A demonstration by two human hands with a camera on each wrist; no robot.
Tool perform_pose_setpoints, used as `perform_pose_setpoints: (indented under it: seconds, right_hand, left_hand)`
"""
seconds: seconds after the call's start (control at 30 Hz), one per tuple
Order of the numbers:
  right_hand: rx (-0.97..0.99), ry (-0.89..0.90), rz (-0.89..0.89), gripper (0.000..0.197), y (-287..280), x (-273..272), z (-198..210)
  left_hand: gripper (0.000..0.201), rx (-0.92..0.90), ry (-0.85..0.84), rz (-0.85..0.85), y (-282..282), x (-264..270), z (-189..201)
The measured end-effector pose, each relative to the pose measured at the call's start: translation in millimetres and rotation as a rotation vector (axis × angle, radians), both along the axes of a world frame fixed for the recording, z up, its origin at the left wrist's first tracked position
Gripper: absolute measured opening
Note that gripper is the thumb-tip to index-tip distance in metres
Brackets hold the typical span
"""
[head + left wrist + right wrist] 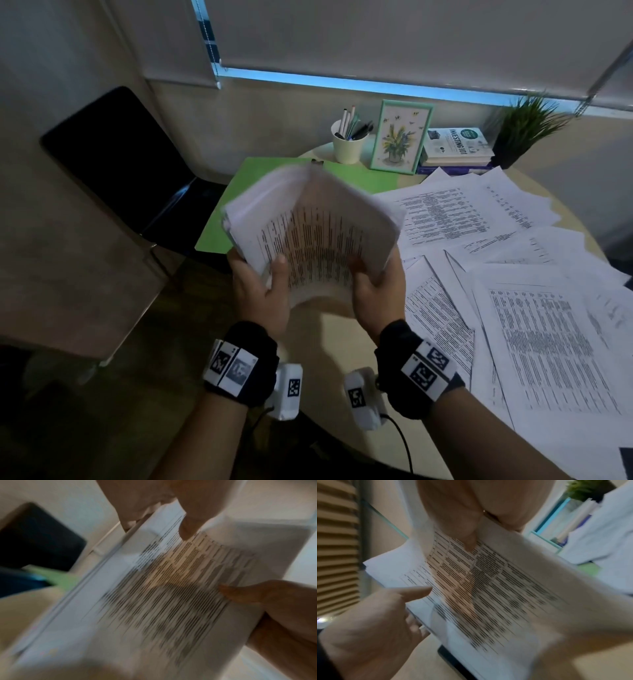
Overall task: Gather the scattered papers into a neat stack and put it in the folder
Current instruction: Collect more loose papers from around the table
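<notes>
1. A stack of papers (310,226) is held up above the near edge of the bench (339,329), its sheets bowed into a curve and blurred.
2. The left side of the stack is gripped by the left hand (260,291), with the thumb laid on the printed top sheet and the fingers curled beneath.
3. The right side is gripped by the right hand (376,287) in the same way, thumb on top.
4. A green folder (274,178) is seen lying on the bench behind the stack, at the far left.
5. More printed sheets (534,308) are spread loosely and overlapping across the right of the bench.
6. A cup of pens (347,145), a framed picture (400,137), some books (455,147) and a potted plant (524,130) are lined up along the far edge.
</notes>
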State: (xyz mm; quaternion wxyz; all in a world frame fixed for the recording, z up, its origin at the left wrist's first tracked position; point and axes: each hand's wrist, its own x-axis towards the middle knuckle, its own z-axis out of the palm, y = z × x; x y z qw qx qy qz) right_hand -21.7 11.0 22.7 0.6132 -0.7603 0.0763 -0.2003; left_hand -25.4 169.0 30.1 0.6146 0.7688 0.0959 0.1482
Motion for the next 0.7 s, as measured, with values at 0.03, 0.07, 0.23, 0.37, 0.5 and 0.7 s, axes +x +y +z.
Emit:
perform_pose_setpoints:
  seconds: [0.03, 0.07, 0.23, 0.37, 0.5, 0.7]
  right_hand:
    - [0.005, 0.066, 0.009, 0.022, 0, -2, -11]
    - [0.018, 0.127, 0.015, 0.019, 0, -4, -21]
    - [0.074, 0.142, -0.005, 0.021, 7, 7, -19]
    - [0.092, -0.004, -0.014, 0.021, 9, 15, 7]
    - [0.194, 0.03, -0.08, 0.022, 2, 8, -2]
    - [0.233, 0.215, 0.022, 0.015, -9, 0, -23]
  left_hand:
    - [0.053, -0.012, 0.054, -0.017, 2, -2, -9]
    - [0.053, -0.027, 0.097, -0.027, 2, -3, -17]
    - [0.055, -0.082, 0.106, 0.016, -13, 2, -15]
    - [0.062, -0.134, 0.062, 0.052, -21, 9, 1]
    - [0.047, -0.126, 0.006, 0.108, -6, 4, -13]
    - [0.045, -0.09, 0.06, 0.048, 5, 2, -22]
